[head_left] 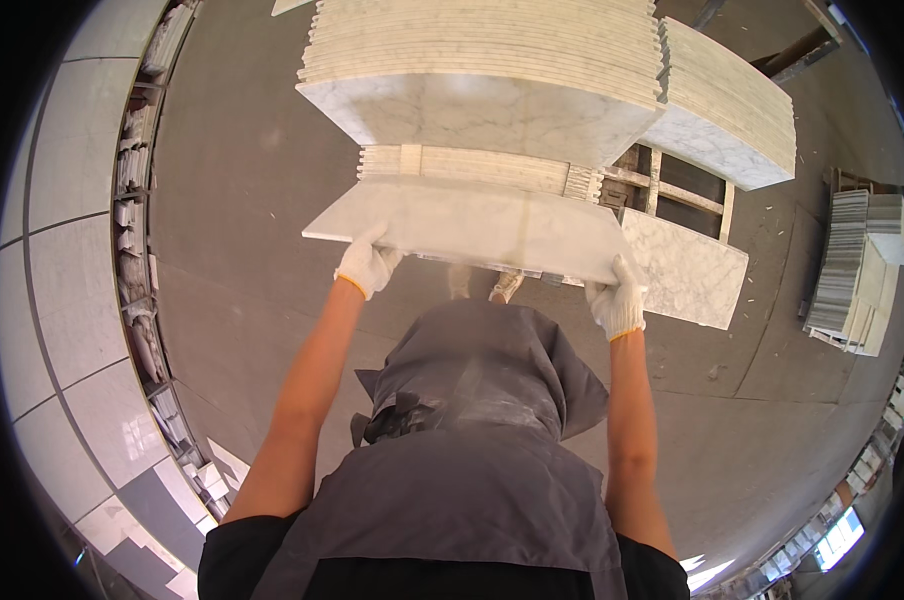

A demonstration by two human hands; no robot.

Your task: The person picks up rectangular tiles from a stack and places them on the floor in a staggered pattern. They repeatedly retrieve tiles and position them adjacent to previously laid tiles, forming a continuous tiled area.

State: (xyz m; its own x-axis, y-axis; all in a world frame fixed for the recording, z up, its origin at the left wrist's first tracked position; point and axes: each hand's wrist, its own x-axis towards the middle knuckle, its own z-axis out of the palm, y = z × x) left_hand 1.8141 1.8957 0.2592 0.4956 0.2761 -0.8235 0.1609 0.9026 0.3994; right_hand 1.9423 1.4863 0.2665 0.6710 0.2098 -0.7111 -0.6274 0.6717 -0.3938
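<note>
A long, pale marble slab [492,220] lies across in front of me, tilted, its near edge toward my body. In a white knitted glove, my left hand [369,266] grips that near edge close to the left end, the thumb over the top face. My right hand [617,302], gloved the same way, is closed around the right end with its thumb on top. The fingers under the slab are hidden. Just beyond it rises a big stack of marble slabs [482,45] standing on edge, with a lower row of slabs [482,165] at its foot.
To the right are another row of slabs [722,105], a wooden pallet frame [672,190] and a veined slab [687,265] lying low. A further slab stack [842,265] stands at far right. Racks of stone pieces [137,230] line the left wall [72,150].
</note>
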